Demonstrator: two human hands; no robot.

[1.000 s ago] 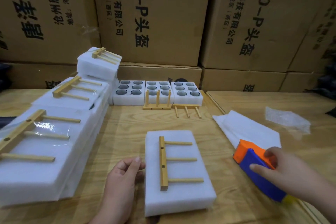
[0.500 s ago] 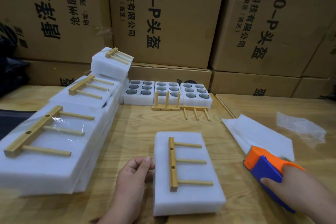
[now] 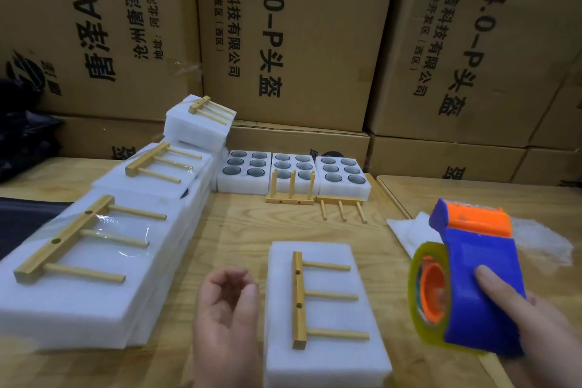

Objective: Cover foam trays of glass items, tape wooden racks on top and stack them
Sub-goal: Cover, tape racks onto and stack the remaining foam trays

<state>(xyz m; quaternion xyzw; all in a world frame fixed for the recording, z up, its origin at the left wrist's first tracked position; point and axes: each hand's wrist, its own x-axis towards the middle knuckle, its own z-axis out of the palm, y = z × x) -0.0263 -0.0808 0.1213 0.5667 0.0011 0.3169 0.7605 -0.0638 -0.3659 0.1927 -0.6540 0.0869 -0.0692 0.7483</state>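
Wooden table (image 3: 242, 236) fronts a wall of cardboard boxes (image 3: 283, 35).

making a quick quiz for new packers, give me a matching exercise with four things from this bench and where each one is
Things:
1. tape dispenser
2. loose wooden rack
3. upright wooden rack
4. open foam trays

Places:
A. standing against the middle open tray
B. gripped in the right hand
C. in a row by the cartons
D. flat on the near covered tray

Pairs: 1-B, 2-D, 3-A, 4-C
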